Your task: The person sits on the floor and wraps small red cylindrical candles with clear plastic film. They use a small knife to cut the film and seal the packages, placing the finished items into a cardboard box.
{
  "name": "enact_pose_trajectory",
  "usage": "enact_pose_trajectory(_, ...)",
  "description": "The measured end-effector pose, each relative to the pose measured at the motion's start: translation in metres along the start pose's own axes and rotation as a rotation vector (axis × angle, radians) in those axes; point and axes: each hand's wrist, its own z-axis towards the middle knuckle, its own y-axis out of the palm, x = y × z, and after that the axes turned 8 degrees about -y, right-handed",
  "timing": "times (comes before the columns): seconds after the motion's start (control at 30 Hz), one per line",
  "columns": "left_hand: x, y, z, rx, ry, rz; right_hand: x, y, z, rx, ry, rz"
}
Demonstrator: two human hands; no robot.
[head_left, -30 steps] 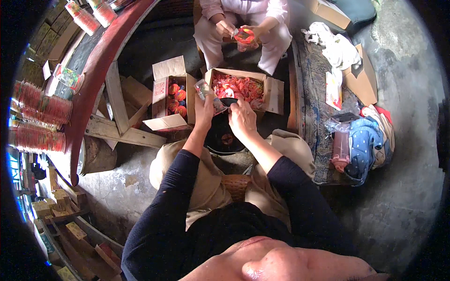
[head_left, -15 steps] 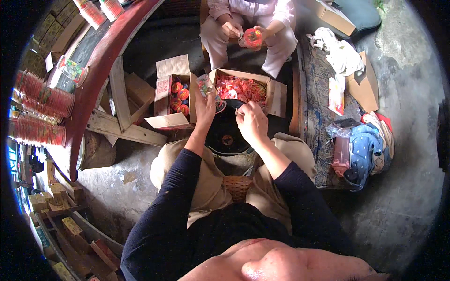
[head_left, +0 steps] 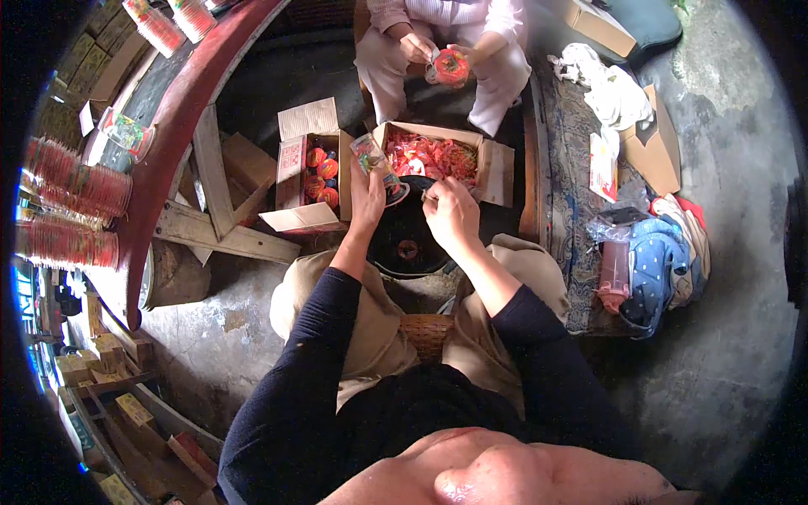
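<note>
My left hand [head_left: 368,200] is closed around a clear plastic cup [head_left: 368,153] with a coloured print. The cup is tilted, its rim facing the lower right toward my other hand. My right hand [head_left: 453,217] is closed in a pinch just right of the cup; whatever lies between its fingertips is too small to make out. Beneath both hands stands a black tub [head_left: 389,240] with a small round reddish thing [head_left: 407,249] in it. Past it, an open carton [head_left: 497,175] holds a heap of red plastic pieces. Another carton [head_left: 290,172] holds several red and dark round packets [head_left: 326,194].
Opposite me a seated person holds a red round item [head_left: 450,67] in both hands. Stacks of printed cups [head_left: 80,181] stand on the red-edged table [head_left: 156,151] at left. A patterned bench [head_left: 572,151] at right bears cloths, a denim bag [head_left: 652,269] and a pink bottle [head_left: 613,273].
The cup in my left hand has turned, showing more of its side and rim. My right hand stays nearly in place, still pinched. The other person's red item has shifted slightly.
</note>
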Motion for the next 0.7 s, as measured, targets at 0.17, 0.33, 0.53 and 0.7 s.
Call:
enact_pose_trajectory(0.17,-0.001,-0.001,0.0,0.005,0.065,0.071,-0.009,-0.007,-0.004,0.01,-0.04,0.001)
enact_pose_trajectory(0.33,-0.016,0.0,0.002,-0.014,0.04,0.073,0.004,0.01,-0.001,-0.052,-0.082,-0.056)
enact_pose_trajectory(0.53,-0.026,-0.005,0.002,-0.034,-0.143,-0.117,0.017,0.028,0.0,-0.078,0.101,0.002)
enact_pose_trajectory(0.7,-0.021,-0.009,0.01,-0.058,0.102,0.058,0.016,0.01,0.003,-0.025,0.077,-0.009)
